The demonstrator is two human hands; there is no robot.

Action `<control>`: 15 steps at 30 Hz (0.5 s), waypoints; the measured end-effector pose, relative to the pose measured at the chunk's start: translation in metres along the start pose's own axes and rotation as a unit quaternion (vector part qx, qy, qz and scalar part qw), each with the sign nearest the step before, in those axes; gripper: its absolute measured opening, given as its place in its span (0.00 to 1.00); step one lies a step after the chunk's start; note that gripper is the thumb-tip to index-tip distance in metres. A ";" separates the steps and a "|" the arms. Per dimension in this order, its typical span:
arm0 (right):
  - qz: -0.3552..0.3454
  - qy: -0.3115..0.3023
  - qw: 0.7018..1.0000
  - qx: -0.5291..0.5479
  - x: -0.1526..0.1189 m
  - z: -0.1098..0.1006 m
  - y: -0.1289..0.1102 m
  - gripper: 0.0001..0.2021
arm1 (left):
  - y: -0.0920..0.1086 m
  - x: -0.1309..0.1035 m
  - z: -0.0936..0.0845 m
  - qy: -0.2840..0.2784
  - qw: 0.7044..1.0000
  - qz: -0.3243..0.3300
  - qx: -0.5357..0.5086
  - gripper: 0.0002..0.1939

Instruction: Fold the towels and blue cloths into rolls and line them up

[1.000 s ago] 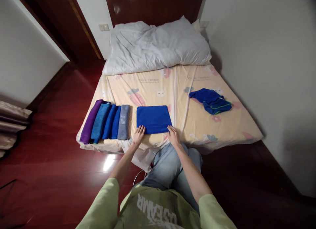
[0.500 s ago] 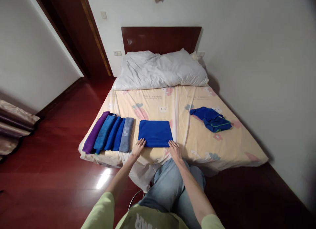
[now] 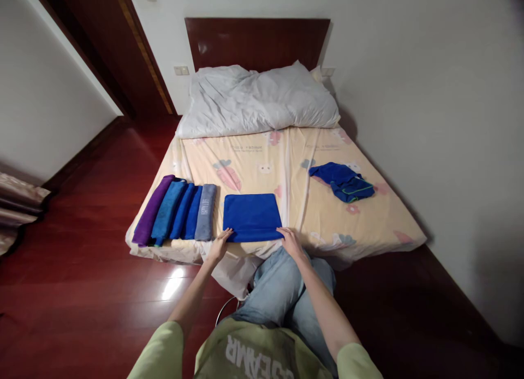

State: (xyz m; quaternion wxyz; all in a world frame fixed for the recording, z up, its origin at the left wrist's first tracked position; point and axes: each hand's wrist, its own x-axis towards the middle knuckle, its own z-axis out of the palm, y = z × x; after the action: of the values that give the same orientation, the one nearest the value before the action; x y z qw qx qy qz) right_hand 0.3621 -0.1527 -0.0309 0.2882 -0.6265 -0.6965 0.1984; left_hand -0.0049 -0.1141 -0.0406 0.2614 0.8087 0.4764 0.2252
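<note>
A folded blue towel (image 3: pixel 252 211) lies flat on the bed near its front edge, with a narrow fold along its near side. My left hand (image 3: pixel 222 241) holds that towel's near left corner, fingers on top. At the near right corner, my right hand (image 3: pixel 289 239) grips the same towel; both thumbs are hard to make out. Left of it lies a row of rolled or narrowly folded towels: a purple towel (image 3: pixel 154 211), several blue ones and a grey towel (image 3: pixel 205 212) with pale lettering.
A crumpled blue cloth with green trim (image 3: pixel 344 181) lies on the right of the bed. Across the head of the bed (image 3: pixel 245 158) spreads a white quilt (image 3: pixel 262 101), before a dark headboard (image 3: pixel 257 41). A white bag (image 3: pixel 235 272) hangs at the front edge, by my legs.
The near edge of the blue towel now shows a narrow turned-over strip under both hands. The camera view has tilted downward and shifted slightly.
</note>
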 end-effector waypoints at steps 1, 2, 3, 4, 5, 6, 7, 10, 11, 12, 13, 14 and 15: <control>0.007 0.011 1.000 0.021 0.001 0.000 0.001 0.30 | -0.001 0.000 0.002 0.023 0.999 -0.010 -0.022 0.42; 0.016 0.022 0.999 0.041 0.001 -0.001 0.002 0.29 | -0.001 0.000 0.004 0.048 0.998 -0.019 -0.041 0.42; 0.024 0.032 0.998 0.056 0.002 -0.001 0.003 0.28 | -0.002 0.001 0.005 0.071 0.996 -0.028 -0.056 0.41; 0.030 0.040 0.996 0.067 0.002 -0.001 0.004 0.27 | -0.003 0.000 0.006 0.091 0.993 -0.036 -0.065 0.40; 0.034 0.047 0.996 0.073 0.003 -0.001 0.005 0.26 | -0.004 0.000 0.006 0.106 0.991 -0.043 -0.068 0.39; 0.036 0.053 0.995 0.077 0.003 -0.001 0.006 0.25 | -0.004 0.000 0.006 0.118 0.989 -0.049 -0.069 0.38; 0.039 0.060 0.994 0.084 0.004 -0.001 0.007 0.24 | -0.005 -0.001 0.005 0.128 0.988 -0.056 -0.072 0.36; 0.063 0.089 0.984 0.138 0.006 -0.002 0.010 0.19 | -0.001 0.000 0.000 0.151 0.979 -0.095 -0.096 0.26; 0.076 0.101 0.979 0.158 0.006 -0.002 0.011 0.17 | 0.001 0.000 -0.002 0.154 0.976 -0.112 -0.108 0.22; 0.090 0.114 0.974 0.174 0.007 -0.002 0.012 0.16 | 0.003 0.002 -0.003 0.156 0.972 -0.129 -0.119 0.18; 0.103 0.126 0.970 0.183 0.008 -0.002 0.013 0.16 | 0.006 0.003 -0.004 0.158 0.968 -0.143 -0.130 0.16; 0.114 0.138 0.966 0.188 0.008 -0.002 0.014 0.17 | 0.009 0.004 -0.005 0.162 0.965 -0.153 -0.140 0.16; 0.123 0.148 0.963 0.190 0.008 -0.002 0.015 0.18 | 0.011 0.006 -0.005 0.167 0.961 -0.160 -0.149 0.17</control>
State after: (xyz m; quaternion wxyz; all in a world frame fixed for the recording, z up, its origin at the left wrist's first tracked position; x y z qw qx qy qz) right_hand 0.3739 -0.1426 -0.0377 0.4750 -0.6634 -0.5133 0.2661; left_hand 0.0014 -0.1125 -0.0287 0.3287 0.6247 0.5974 0.3806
